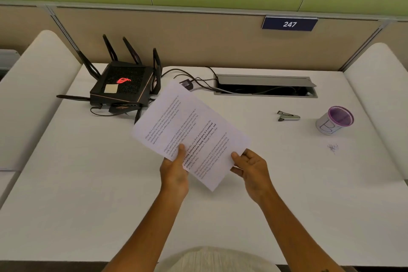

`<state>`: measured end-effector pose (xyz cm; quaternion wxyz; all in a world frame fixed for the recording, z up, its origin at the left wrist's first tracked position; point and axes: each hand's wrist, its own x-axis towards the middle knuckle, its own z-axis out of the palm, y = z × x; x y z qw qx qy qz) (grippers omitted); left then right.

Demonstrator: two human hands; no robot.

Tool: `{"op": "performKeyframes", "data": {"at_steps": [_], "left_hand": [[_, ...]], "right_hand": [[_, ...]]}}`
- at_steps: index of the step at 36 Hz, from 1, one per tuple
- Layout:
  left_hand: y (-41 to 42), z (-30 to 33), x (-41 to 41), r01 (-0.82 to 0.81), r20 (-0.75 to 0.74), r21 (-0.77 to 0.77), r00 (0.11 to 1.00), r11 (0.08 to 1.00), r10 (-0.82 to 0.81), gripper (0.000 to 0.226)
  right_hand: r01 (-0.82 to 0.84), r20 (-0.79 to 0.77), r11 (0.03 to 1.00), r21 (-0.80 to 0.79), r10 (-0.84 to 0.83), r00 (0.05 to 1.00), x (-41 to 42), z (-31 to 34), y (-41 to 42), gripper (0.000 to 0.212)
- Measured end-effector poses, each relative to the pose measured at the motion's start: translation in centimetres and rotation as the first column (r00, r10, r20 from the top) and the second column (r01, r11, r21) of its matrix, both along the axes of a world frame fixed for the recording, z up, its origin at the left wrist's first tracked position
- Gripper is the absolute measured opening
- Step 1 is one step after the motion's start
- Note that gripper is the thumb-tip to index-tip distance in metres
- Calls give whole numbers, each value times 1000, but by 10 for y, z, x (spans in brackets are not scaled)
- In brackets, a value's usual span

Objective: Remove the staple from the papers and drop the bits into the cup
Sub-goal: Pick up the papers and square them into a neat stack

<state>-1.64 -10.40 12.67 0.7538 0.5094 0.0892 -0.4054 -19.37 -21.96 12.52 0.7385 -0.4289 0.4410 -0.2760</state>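
The printed white papers (189, 130) are held above the middle of the white desk (110, 194), turned at an angle. My left hand (175, 170) grips their near left edge, thumb on top. My right hand (251, 168) pinches the near right edge, thumb on the page. The staple is too small to make out. A staple remover (288, 115) lies on the desk to the right, apart from both hands. Further right stands the cup (334, 120), white with a purple rim, upright.
A black router (122, 88) with several antennas sits at the back left, its cables running to an open cable tray (265, 86). A small pile of dark bits (332, 147) lies just in front of the cup. Padded dividers flank the desk.
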Motion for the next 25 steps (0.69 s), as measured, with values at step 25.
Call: {"op": "performKeyframes", "data": {"at_steps": [25], "left_hand": [[35,10,65,214,448,368,812,905,-375,26]], "right_hand": [[-86,-340,922,-377,-52,939,-13,26,-35,16]]}}
